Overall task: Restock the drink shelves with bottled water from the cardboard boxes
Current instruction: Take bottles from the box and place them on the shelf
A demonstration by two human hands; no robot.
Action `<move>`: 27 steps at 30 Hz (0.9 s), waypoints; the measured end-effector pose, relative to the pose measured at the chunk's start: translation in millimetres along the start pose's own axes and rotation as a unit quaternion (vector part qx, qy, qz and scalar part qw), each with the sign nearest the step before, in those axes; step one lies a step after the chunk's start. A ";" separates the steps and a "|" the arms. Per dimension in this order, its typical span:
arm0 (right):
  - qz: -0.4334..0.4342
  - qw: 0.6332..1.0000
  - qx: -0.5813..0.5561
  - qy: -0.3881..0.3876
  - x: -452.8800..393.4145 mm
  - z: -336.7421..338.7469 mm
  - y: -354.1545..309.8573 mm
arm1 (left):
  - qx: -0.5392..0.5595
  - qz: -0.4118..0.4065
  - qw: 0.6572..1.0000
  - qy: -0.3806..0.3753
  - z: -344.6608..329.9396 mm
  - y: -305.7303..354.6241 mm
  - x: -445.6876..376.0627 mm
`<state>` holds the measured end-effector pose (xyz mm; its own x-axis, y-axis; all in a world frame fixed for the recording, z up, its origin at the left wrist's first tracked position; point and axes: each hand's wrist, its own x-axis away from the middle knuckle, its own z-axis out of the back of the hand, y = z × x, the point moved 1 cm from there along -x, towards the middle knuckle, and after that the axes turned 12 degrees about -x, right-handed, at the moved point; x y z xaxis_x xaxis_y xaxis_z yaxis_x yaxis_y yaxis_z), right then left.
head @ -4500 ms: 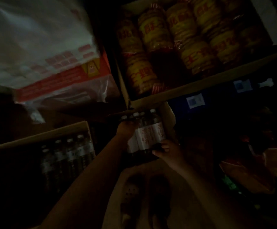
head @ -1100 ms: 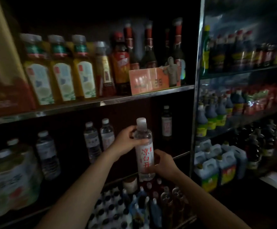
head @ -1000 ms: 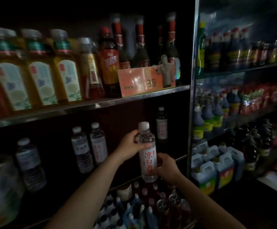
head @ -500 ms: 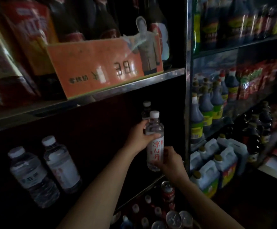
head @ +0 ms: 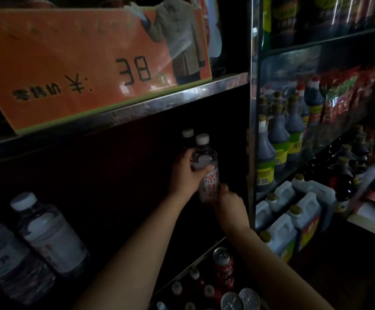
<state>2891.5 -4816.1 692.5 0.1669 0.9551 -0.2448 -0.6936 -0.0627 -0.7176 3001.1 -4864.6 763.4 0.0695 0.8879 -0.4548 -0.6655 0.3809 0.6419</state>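
We are at the placing step: one water bottle [head: 205, 166] is being set on the dark middle shelf [head: 137, 113], at its far right end, close to the metal upright [head: 252, 130]. Our left hand [head: 185, 175] grips the bottle around its upper body, with the thumb curled across the front just above the red characters of the label. Our right hand [head: 228, 203] holds the lower part, its fingers wrapped around the base, so both hands are closed on the same bottle. The bottle stands almost upright, leaning slightly. Just behind it, farther in the shelf, we see the white cap of a second bottle [head: 187, 133]; the two look very near, but we cannot tell if they touch, because the shelf is too dark. We also cannot see if the base already rests on the shelf board.

We judge that the next move calls for lowering the bottle until the base sits flat, just in front of the rear one, then loosening both hands without tipping it. Two more water bottles [head: 48, 233] stand at the near left, well apart, so much space remains to fill. The cardboard boxes are not in view here.
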 end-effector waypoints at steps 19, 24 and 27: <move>0.009 0.969 -0.223 -0.102 81.8 -24.8 -108.4 | 0.019 0.132 0.988 0.074 246.8 -27.4 132.3; 0.048 0.914 -0.285 -0.284 102.7 -98.6 -176.6 | 0.042 0.198 0.973 0.109 291.7 -54.7 178.3; 0.051 0.896 -0.331 -0.291 106.3 -140.1 -194.8 | 0.068 0.234 0.962 0.122 301.1 -69.3 192.9</move>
<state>3142.6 -4742.9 714.9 -0.4007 0.9120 -0.0881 -0.0837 -0.1322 -0.9877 3284.4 -4641.9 817.1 -0.4016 0.8900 -0.2161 -0.4769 -0.0018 0.8790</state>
